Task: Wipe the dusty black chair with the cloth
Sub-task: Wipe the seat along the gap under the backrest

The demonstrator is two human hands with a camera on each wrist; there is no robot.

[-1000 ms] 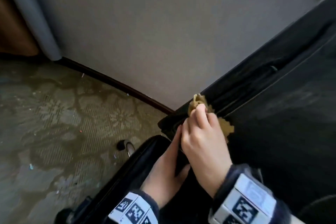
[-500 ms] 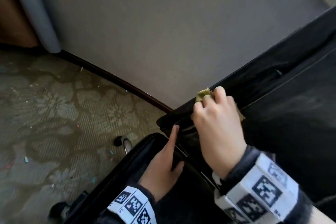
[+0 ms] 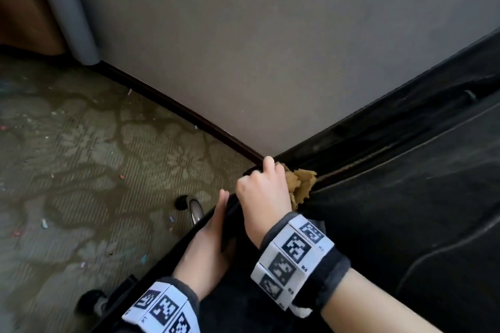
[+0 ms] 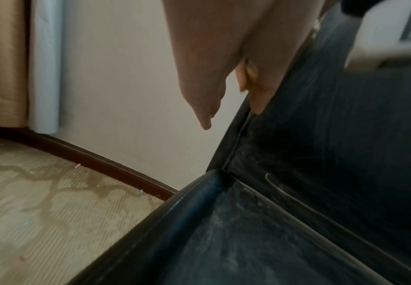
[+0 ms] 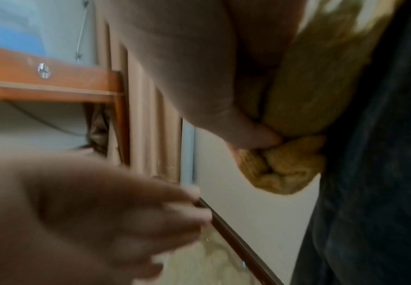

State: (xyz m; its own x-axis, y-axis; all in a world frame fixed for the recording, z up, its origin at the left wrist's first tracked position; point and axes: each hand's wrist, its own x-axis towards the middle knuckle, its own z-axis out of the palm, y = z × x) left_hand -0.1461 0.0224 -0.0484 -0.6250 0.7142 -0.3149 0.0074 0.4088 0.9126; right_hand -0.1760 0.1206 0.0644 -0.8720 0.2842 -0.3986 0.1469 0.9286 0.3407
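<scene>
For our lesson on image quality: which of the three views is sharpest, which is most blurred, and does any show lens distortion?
Head view: sharpest, though the skirting board bows from wide-angle distortion. Left wrist view: chair dust streaks fairly clear, left hand soft, wristband corner smeared. Right wrist view: most blurred, the near hand especially; the cloth in the right hand stays readable.

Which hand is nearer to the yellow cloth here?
Right. The right hand grips the yellow cloth and presses it against the black chair; the left hand rests lower, flat along the chair's side edge, not touching the cloth.
</scene>
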